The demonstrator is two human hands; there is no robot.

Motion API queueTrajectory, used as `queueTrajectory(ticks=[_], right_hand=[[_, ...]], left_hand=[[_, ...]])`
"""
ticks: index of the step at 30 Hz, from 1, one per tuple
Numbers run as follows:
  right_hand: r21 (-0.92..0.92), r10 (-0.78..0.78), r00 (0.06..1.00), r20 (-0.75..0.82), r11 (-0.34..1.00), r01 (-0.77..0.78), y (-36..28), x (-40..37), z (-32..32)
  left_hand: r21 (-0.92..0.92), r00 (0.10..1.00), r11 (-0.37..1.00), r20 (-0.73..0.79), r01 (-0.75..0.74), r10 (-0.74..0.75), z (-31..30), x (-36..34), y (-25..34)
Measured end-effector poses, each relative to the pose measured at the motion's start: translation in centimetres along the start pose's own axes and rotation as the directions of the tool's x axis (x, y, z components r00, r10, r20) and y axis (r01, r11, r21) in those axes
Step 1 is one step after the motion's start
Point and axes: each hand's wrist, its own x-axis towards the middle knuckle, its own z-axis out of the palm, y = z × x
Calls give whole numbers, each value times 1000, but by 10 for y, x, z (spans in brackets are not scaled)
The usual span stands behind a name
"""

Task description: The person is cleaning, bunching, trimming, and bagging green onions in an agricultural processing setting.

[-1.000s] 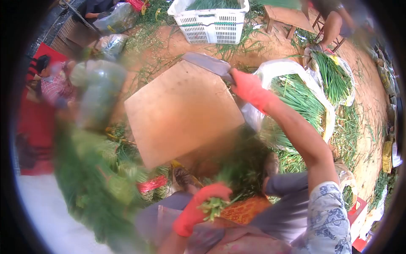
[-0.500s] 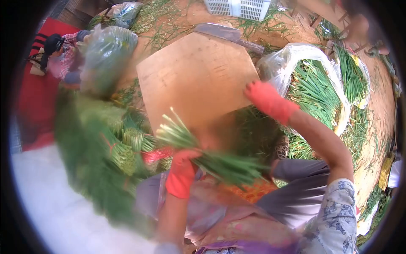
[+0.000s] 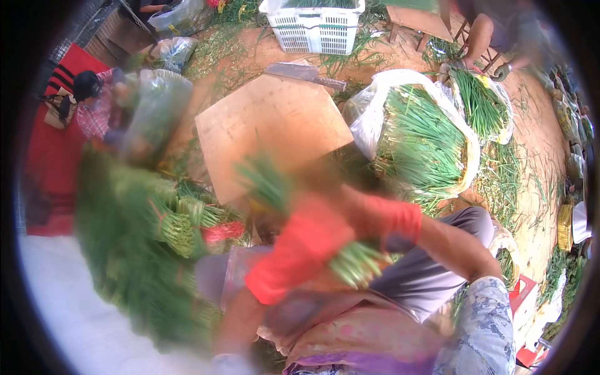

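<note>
A bunch of garlic chives (image 3: 357, 265) lies across my lap area, pale cut ends to the lower right and blurred green tips to the upper left. My left hand (image 3: 307, 240), in a red glove, is closed round its middle. My right hand (image 3: 369, 209), also red-gloved, is right beside it over the bunch; its fingers are smeared by motion and partly hidden. Beyond the hands is a wooden board (image 3: 269, 125) with a broad-bladed knife (image 3: 303, 73) on its far edge.
Tied chive bunches (image 3: 175, 231) and a bundle of red ties (image 3: 223, 232) lie at left. An open plastic bag (image 3: 470, 159) of loose chives stands at right. A white crate (image 3: 312, 31) is behind the board. Co-workers sit at left (image 3: 94, 106) and far right (image 3: 484, 31).
The bunch has turned round: its pale ends pointed upper left and now point lower right. My right hand has come from the board's right edge to the bunch. The view has shifted.
</note>
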Motion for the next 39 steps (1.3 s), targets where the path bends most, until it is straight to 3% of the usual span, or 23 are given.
queueTrajectory(ticks=[2,3,5,6,9,10,13,14,15,17,20,22,25,26,27,29,30,31,32,33,35,36,39], right_hand=[[153,-30,998,56,988,22,34,17,-4],[229,-46,995,84,973,25,37,25,5],[132,-86,992,91,988,74,31,23,7],[57,-92,995,31,994,90,20,21,13],[-69,-67,997,-28,995,65,-5,20,18],[-124,-120,987,-110,987,106,-10,25,16],[-292,-290,911,-294,935,203,-33,46,3],[-333,-340,881,-328,915,228,-38,56,-6],[-373,-390,849,-357,893,253,-45,67,-12],[-375,-510,783,-356,846,380,-64,88,-5],[-423,-652,679,-339,750,509,-92,116,12],[-522,-736,611,-291,658,544,-109,132,16],[-679,-811,558,-175,510,528,-111,158,-4],[-675,-836,532,-134,470,569,-105,172,-16],[-667,-858,505,-92,430,609,-98,185,-29],[-762,-829,556,-66,401,508,-84,187,-31],[-771,-817,574,-58,402,494,-76,192,-32],[-715,-820,569,-63,435,547,-64,219,-32],[-665,-827,556,-86,463,586,-50,245,-36],[-628,-836,536,-121,482,611,-40,260,-49],[-484,-636,694,-338,749,452,-60,214,-40],[-561,-659,630,-410,727,396,-62,230,-34],[-363,-404,791,-460,898,248,-93,243,-19]], left_hand=[[62,980,992,174,-114,102,9,4,24],[134,975,977,173,-164,140,13,3,32],[274,959,925,178,-264,221,22,1,41],[219,936,925,239,-310,257,33,-7,35],[323,944,888,161,-327,289,31,-9,32],[368,952,879,155,-304,265,23,-15,32],[351,999,935,-42,39,-26,8,-37,10],[240,937,909,-13,342,-349,4,-39,-9],[11,872,876,-106,482,-479,4,-31,-20],[-466,643,643,-186,608,-743,8,-15,-35],[-564,629,698,-360,442,-689,38,22,-99],[-538,606,723,-421,432,-675,34,41,-136],[-301,663,849,-531,434,-527,43,42,-182],[-403,644,827,-523,391,-559,55,38,-198],[-499,623,796,-514,342,-590,67,33,-214],[-924,504,374,-289,75,-814,111,0,-251],[-903,482,407,-300,134,-823,125,-11,-259],[-675,493,626,-421,390,-761,127,-23,-258],[-459,493,697,-495,551,-715,129,-33,-257],[-354,492,706,-528,614,-692,129,-41,-259],[-302,474,681,-533,667,-701,131,-51,-261],[-288,459,665,-536,689,-709,129,-53,-262],[-225,433,632,-558,742,-708,128,-58,-263]])
